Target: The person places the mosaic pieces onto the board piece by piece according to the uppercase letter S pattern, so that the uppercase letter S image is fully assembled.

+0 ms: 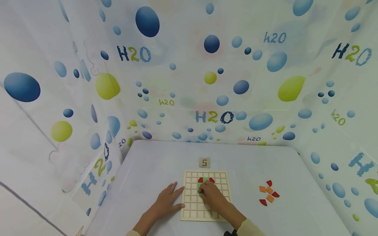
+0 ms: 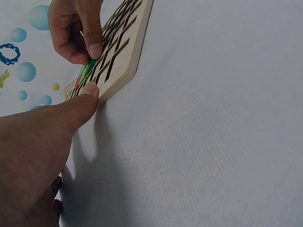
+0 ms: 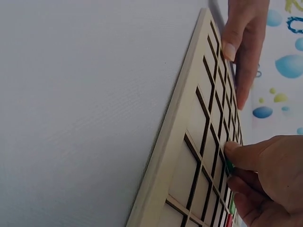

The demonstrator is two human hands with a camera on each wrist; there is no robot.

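Right hand (image 1: 213, 196) pinching green piece (image 3: 229, 166), gridded board (image 1: 193, 214) holding red pieces (image 1: 200, 180) in its cells, left hand (image 1: 166, 200) spread, touching board

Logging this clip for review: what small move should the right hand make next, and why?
Probably press the small green piece flat into the pale wooden gridded board: the right hand pinches it at the grid, and the left hand touches the board's left edge, perhaps steadying it. Whether the piece is already seated is hidden.
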